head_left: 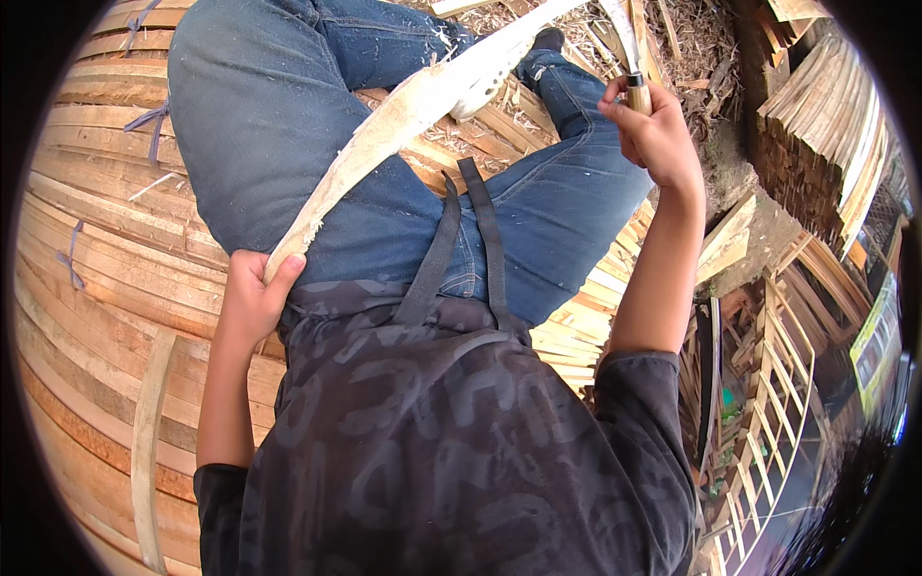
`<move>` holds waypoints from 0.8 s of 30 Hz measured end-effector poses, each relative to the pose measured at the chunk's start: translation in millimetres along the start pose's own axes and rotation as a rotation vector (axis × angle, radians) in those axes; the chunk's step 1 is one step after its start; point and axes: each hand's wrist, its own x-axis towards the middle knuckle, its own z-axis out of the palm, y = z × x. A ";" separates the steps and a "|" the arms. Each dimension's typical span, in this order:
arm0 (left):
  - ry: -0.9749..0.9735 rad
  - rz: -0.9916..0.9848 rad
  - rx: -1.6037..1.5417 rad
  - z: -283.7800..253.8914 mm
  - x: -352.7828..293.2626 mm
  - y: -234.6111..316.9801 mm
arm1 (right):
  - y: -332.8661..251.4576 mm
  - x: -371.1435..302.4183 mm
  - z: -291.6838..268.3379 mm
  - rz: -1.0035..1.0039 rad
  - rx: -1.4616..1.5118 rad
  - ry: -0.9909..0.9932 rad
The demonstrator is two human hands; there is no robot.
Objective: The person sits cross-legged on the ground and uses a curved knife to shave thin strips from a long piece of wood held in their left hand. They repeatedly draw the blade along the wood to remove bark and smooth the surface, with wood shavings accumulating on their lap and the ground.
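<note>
My left hand (257, 293) is closed around the narrow near end of a long, pale piece of wood (408, 110). The wood slants up over my left thigh, widens in its middle, and runs out of view at the top; small frayed fibres stick out along its edges. In my right hand (658, 134), above my right knee, is a knife (622, 34) gripped by its wooden handle with a dark metal collar. Its blade points away from me, apart from the near part of the wood; the tip is cut off by the upper edge.
Bundled wooden strips (106, 240) tied with bluish cords lie on my left. Wood shavings (696, 115) cover the ground ahead. A stack of thin boards (826, 125) stands at far right, above a wooden lattice (768, 422). A white perforated shoe (475, 96) shows beneath the wood.
</note>
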 end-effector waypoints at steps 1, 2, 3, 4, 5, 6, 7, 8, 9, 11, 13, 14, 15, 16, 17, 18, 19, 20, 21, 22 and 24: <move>-0.011 -0.006 0.002 -0.1 0.4 0.3 | 7.9 11.6 -7.7 -0.109 -0.113 0.241; -0.003 -0.007 -0.019 0.9 0.1 3.0 | 7.6 16.2 -5.8 -0.115 -0.086 0.253; 0.007 -0.008 -0.040 3.9 1.5 8.8 | 6.9 19.6 -2.9 -0.121 -0.059 0.263; 0.017 -0.010 -0.062 6.0 1.2 11.0 | 12.5 24.3 6.3 -0.169 -0.053 0.319; 0.021 -0.008 -0.055 4.9 0.8 12.0 | 18.3 30.2 17.1 -0.220 -0.040 0.374; 0.027 -0.004 -0.051 5.4 0.5 10.4 | 21.4 33.6 23.3 -0.254 -0.053 0.435; 0.032 0.001 -0.047 5.1 0.5 10.4 | 22.0 37.4 30.2 -0.343 -0.135 0.558; 0.034 0.010 -0.029 5.9 0.7 11.6 | 24.1 38.6 37.7 -0.426 -0.221 0.682; 0.057 0.022 -0.025 6.5 0.4 11.3 | 24.5 39.4 43.5 -0.508 -0.307 0.808; 0.101 0.047 -0.019 8.8 0.3 10.1 | 22.7 38.9 48.5 -0.488 -0.296 0.821; 0.073 0.016 0.004 5.8 -0.7 5.4 | 25.4 37.1 49.8 -0.487 -0.283 0.848; 0.057 0.004 0.016 3.7 -0.3 3.1 | 25.8 35.5 46.4 -0.406 -0.243 0.709; 0.052 -0.006 0.013 3.0 0.0 2.6 | 26.6 32.9 40.1 -0.324 -0.201 0.570; 0.047 -0.016 0.010 2.6 0.1 2.6 | 27.2 29.7 33.1 -0.242 -0.158 0.432; 0.039 -0.024 0.002 3.0 0.5 1.5 | 24.2 23.0 25.0 -0.200 0.107 0.196; 0.030 0.002 -0.005 2.5 0.4 0.3 | 19.7 15.4 16.5 -0.155 0.373 -0.044; 0.022 0.029 -0.014 1.7 0.3 -1.6 | 17.9 9.8 8.1 -0.106 0.637 -0.288; 0.022 0.052 -0.020 0.5 -0.6 -4.0 | 19.2 8.8 1.3 -0.172 0.782 -0.438; 0.013 0.072 -0.023 -0.7 -0.9 -7.1 | 21.2 7.4 -4.9 -0.245 0.789 -0.546; 0.006 0.091 -0.026 -1.7 -1.1 -10.6 | 21.5 8.2 -7.9 -0.210 0.865 -0.540; -0.011 0.090 -0.047 -2.1 -0.1 -8.5 | 14.2 8.1 -5.5 -0.079 0.927 -0.426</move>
